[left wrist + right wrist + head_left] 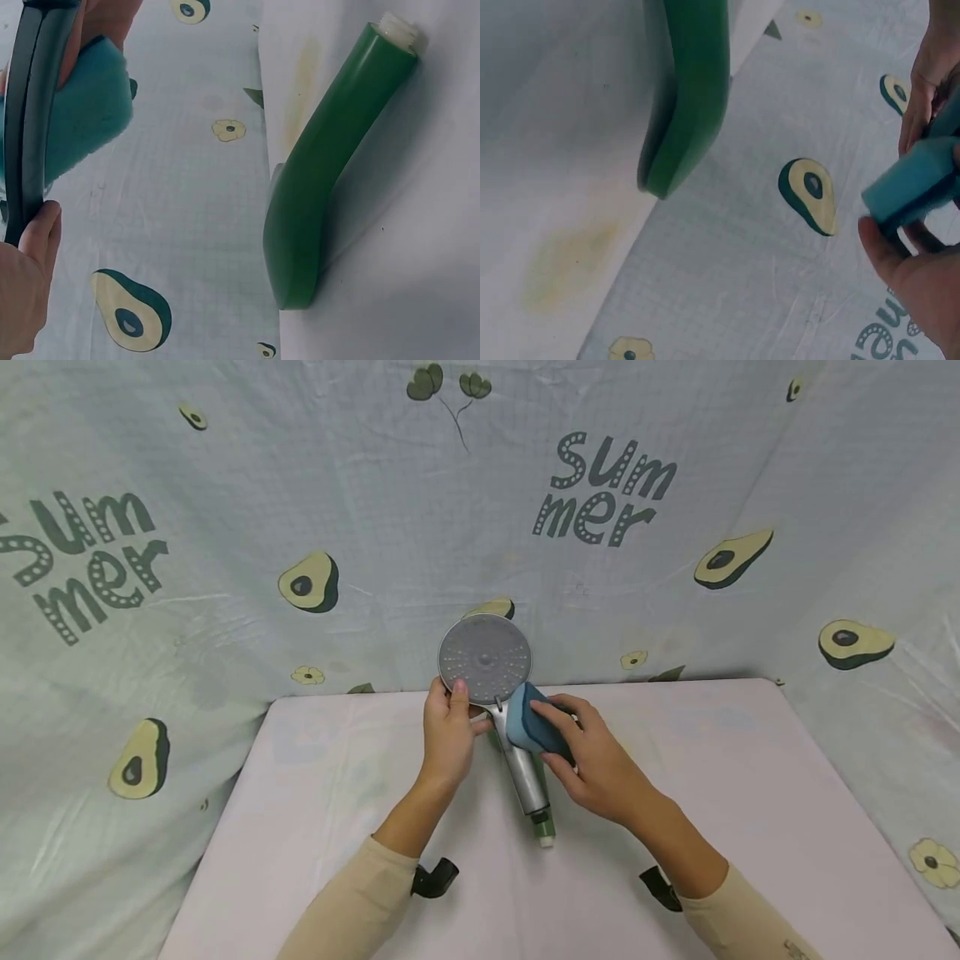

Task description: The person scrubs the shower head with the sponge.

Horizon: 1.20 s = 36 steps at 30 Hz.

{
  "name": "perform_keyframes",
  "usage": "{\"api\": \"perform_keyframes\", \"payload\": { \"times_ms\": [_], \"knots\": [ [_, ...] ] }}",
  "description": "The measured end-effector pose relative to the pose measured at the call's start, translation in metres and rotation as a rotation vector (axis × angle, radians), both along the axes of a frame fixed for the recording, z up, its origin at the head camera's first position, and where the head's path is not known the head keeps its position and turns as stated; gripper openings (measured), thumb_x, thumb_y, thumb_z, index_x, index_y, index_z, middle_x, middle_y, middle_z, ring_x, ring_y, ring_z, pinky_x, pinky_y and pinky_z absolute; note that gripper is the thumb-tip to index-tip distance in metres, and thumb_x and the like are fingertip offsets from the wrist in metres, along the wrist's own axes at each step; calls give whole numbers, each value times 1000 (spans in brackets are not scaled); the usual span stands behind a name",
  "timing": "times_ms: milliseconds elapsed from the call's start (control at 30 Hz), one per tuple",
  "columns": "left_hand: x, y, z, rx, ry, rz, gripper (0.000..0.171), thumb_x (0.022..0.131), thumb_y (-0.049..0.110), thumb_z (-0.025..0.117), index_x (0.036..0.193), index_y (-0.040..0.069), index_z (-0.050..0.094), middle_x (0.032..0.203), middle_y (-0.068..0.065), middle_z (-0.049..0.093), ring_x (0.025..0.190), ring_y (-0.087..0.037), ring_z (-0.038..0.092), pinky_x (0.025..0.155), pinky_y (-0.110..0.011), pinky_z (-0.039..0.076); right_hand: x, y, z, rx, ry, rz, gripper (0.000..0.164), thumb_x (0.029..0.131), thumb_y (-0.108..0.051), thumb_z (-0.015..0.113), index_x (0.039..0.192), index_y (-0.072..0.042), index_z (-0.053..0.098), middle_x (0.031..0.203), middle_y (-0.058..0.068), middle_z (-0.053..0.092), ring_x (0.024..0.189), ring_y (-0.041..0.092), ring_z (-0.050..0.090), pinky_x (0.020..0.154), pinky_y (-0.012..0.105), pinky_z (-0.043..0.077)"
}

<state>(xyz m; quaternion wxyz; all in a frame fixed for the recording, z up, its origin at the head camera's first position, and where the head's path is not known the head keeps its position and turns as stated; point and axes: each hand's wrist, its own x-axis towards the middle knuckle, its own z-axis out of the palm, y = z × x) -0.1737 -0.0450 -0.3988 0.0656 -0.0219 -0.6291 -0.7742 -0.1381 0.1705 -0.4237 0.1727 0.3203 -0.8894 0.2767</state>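
Observation:
A silver shower head (pixel 486 658) with a round grey spray face is held up above the table. My left hand (pixel 447 735) grips it at the lower left of the face, thumb on the front rim. In my right hand (pixel 600 760) is a two-tone blue sponge (pixel 534 722), pinched between thumb and fingers and touching the top of the handle. Behind the handle, a green shower head (pixel 322 172) with a white threaded end lies on the table; the head view shows little of it. The left wrist view has the silver one edge-on beside the sponge (pixel 90 112).
The pale table (pixel 337 793) runs back to a hanging cloth (pixel 390 527) printed with avocados and lettering. Black wrist fittings (pixel 435 878) sit by both forearms. A faint yellowish stain (pixel 570 262) marks the table near its back edge.

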Motion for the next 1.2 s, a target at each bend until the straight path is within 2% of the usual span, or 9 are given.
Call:
{"api": "perform_keyframes", "payload": {
  "times_ms": [167,367,467,600,800,1000,1100,1200],
  "knots": [
    [-2,-4,3,33,11,47,35,114,15,31,138,-8,41,128,-28,59,97,-22,71,73,-31,64,9,5,2,40,-109,88,69,101,-22,67,160,-13,32,153,14,42,136,29,51,108,51,51],
    [-6,-7,5,67,54,91,35,114,15,31,138,-8,42,126,-27,58,94,-20,71,75,-33,64,32,16,-15,42,-148,178,71,101,-24,67,160,-12,28,154,10,40,134,22,52,105,45,54],
    [-6,-8,7,82,62,101,35,114,15,31,138,-8,41,124,-26,58,91,-17,70,74,-32,64,40,19,-24,-8,-168,221,75,100,-19,68,160,-11,24,153,10,39,131,19,52,101,41,57],
    [-6,-7,9,93,67,115,34,114,14,32,138,-8,41,124,-25,58,89,-17,70,74,-32,64,36,16,-26,-103,-201,261,77,99,-9,67,161,-9,20,152,12,39,129,21,51,99,40,59],
    [-5,-1,7,72,66,101,35,114,15,32,141,-6,39,131,-25,57,101,-22,71,77,-31,64,18,4,-16,-137,-174,167,75,100,-10,65,161,-12,22,149,12,42,127,24,53,97,44,59],
    [-2,2,2,19,73,92,35,114,16,35,141,-5,40,130,-24,59,103,-26,71,74,-28,63,2,-7,2,-138,-156,87,72,102,-14,65,162,-15,26,153,15,40,134,29,50,101,52,55],
    [-4,0,3,12,94,95,35,114,16,35,140,-6,41,128,-25,60,99,-24,72,74,-30,64,1,-6,6,-103,-141,88,71,101,-16,66,161,-16,29,152,13,40,135,29,50,104,54,52],
    [-7,-3,3,21,101,90,35,114,17,36,140,-6,42,125,-25,61,93,-21,72,74,-33,64,6,-1,5,-38,-130,107,72,100,-19,68,161,-17,30,153,12,40,137,27,49,107,52,51]
  ]
}}
